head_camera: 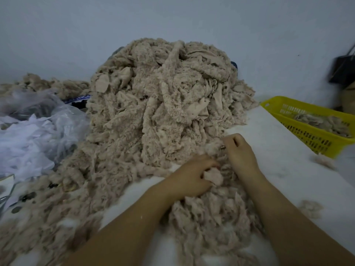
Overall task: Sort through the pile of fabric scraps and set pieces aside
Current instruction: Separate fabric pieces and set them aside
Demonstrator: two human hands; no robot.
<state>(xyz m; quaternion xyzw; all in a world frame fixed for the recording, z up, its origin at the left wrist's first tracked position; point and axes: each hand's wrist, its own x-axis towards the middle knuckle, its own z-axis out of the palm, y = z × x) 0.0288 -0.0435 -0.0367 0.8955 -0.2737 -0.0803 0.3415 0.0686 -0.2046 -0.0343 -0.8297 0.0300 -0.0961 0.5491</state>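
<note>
Left hand and right hand pinch one pile; one basket nearby.

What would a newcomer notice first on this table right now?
The tall pile of beige fabric scraps in the middle, against the wall, dominates. Next, the bright yellow basket at the right edge, holding a few scraps. In front, the left hand grips a small scrap while the right hand, fingers curled, sits at the pile's near edge.

A bare, pale blue-grey wall backs a white surface in dim, even light; a dark bag shows at far right, crumpled clear plastic at left.
</note>
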